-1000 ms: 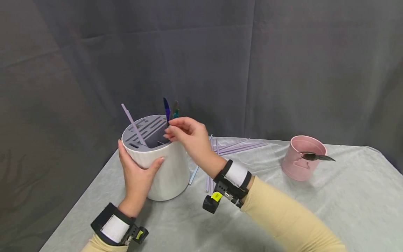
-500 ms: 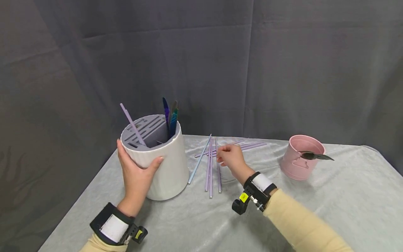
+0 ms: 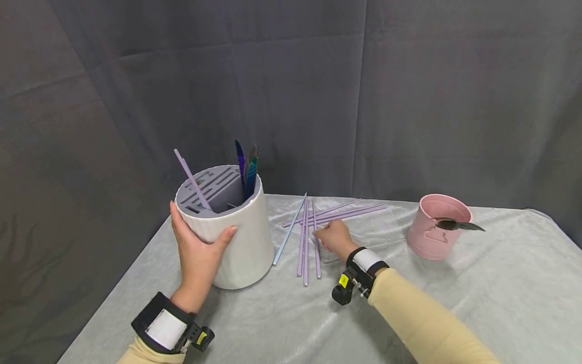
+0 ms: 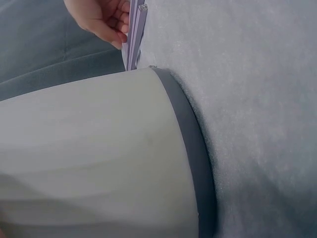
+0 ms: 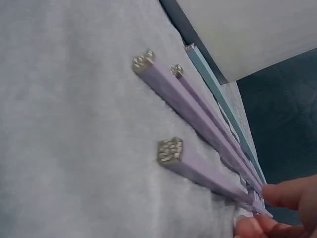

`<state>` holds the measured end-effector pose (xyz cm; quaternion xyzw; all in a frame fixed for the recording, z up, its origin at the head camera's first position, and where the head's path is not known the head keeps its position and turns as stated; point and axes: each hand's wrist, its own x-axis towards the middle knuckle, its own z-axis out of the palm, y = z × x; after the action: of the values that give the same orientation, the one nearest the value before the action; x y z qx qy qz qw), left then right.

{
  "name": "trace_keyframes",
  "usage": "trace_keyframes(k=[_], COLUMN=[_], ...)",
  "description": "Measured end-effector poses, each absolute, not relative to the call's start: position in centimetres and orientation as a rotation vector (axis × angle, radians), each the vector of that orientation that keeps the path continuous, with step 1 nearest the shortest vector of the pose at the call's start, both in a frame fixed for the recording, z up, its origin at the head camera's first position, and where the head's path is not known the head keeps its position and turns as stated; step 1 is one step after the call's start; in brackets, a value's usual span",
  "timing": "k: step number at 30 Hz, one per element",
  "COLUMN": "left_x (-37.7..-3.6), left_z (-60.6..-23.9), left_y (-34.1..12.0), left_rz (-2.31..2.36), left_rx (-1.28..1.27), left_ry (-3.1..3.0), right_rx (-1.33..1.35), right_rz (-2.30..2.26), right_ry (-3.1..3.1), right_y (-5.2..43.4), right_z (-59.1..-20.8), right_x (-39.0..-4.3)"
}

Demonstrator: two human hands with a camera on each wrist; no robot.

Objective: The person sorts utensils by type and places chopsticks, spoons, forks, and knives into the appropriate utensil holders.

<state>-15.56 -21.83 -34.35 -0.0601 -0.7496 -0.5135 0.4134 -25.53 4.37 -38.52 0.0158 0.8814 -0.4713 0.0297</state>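
Note:
My left hand [image 3: 200,253] holds the white knife-and-utensil holder [image 3: 245,253], thumb on its front and fingers round its left side. The holder stands on the table; its grey top has slots. Light purple chopsticks [image 3: 193,179] lean in it at the left, and shiny purple and blue-green cutlery [image 3: 251,177] at the right. My right hand [image 3: 337,240] is low over the table, thumb and fingertips pinching a purple chopstick [image 5: 198,171] that lies there. Beside it are two more purple chopsticks [image 5: 173,94] and a light blue one [image 5: 210,77].
Behind my right hand, several more purple chopsticks [image 3: 359,212] lie crosswise. A pink pot [image 3: 429,240] with a small handle stands at the right, a dark spoon [image 3: 450,225] overlapping its rim. A grey curtain [image 3: 291,101] hangs behind the table [image 3: 500,303].
My right hand has left the cutlery in the holder, moved right and down to the chopsticks on the table, and lowered onto one. The left hand keeps its hold.

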Motion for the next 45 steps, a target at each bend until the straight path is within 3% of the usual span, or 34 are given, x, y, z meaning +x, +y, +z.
trace_keyframes(k=[13,17,23,35,45], left_x=[-15.7,-15.6,-15.6,-15.6,-15.6], left_z=[-34.4,-34.4,-34.6,-34.5,-34.5], left_y=[-21.8,-21.8,-21.8,-21.8,-22.0], left_rz=[-1.282,-1.297,-1.286,-1.292,-1.282], left_rx=[-0.145,-0.139,-0.133,-0.146,-0.147], left_ry=[-1.879,-1.885,-1.886,-1.879,-1.852], right_rx=[-0.080,-0.003,0.190,0.099,-0.369], right_rz=[-1.086,-1.112,-1.463,-2.016,-2.439], right_ry=[2.964,2.896,2.560,2.112,1.931], right_y=[3.3,3.6,4.7,7.6,5.4], right_z=[-38.4,-38.2,-37.4,-35.2,-28.8], right_x=[-25.9,-26.0,-25.8,-24.6,-21.4])
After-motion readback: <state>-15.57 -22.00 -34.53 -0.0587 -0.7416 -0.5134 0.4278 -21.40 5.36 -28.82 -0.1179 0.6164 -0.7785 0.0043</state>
